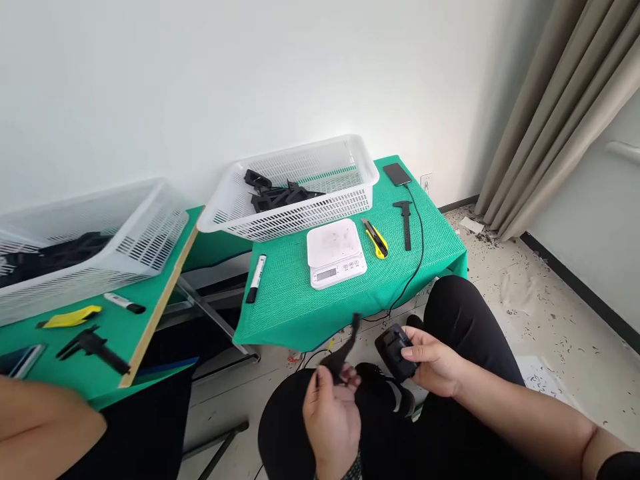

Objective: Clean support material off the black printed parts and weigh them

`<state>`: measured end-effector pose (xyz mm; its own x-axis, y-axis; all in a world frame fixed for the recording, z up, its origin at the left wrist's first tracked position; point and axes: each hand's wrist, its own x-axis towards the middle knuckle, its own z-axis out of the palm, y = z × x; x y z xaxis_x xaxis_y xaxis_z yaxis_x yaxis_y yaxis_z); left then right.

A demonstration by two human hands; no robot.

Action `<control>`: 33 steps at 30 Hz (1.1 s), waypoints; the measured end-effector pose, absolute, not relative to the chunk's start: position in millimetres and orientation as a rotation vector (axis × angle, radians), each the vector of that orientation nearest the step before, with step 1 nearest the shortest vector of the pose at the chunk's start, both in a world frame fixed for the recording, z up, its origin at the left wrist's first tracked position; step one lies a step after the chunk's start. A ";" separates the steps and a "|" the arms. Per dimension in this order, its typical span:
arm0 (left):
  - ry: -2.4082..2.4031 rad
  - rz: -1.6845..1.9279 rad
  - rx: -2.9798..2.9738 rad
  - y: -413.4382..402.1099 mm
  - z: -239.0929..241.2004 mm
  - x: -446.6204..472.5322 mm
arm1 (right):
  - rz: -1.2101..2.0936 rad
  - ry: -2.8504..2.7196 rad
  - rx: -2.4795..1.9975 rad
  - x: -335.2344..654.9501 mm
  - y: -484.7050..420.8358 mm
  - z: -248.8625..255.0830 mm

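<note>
My left hand (333, 417) is closed around a thin, curved black part (345, 350), blurred at its upper tip. Between the thumb and fingers of my right hand (433, 360) is a black boxy part (395, 350) with a raised middle. Both hands are above my lap, a little apart, in front of the green-covered table (285, 313). On that table, a white digital scale (334, 250) stands nearest to them, with a yellow utility knife (375, 239) and a black caliper (405, 223) to its right. A marker (256, 279) lies to its left.
Behind the scale, a white basket (300, 217) holds several black parts. A phone-like black device (397, 175) with a cable (421, 247) lies at the back right. At left, another person's arm (45, 427) is beside a second table with a basket (135, 247). Scraps litter the floor.
</note>
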<state>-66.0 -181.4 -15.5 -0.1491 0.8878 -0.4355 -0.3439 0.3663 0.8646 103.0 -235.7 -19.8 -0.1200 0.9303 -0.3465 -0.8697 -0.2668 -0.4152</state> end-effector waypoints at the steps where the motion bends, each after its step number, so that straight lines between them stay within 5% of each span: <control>1: 1.330 1.249 0.600 -178.0 -14.3 -72.4 | 1.693 -0.125 -0.652 107.4 -234.5 -18.6; 6: 1.579 1.152 1.281 -183.5 0.6 -87.1 | 1.586 -0.138 -0.763 116.6 -230.5 -17.6; 11: 1.258 0.843 1.844 -209.3 14.2 -55.4 | 1.657 -0.137 -0.783 92.7 -236.8 -21.2; 33: 1.340 0.715 1.400 -214.4 -13.4 -36.2 | 1.542 -0.096 -0.811 83.7 -253.2 -15.0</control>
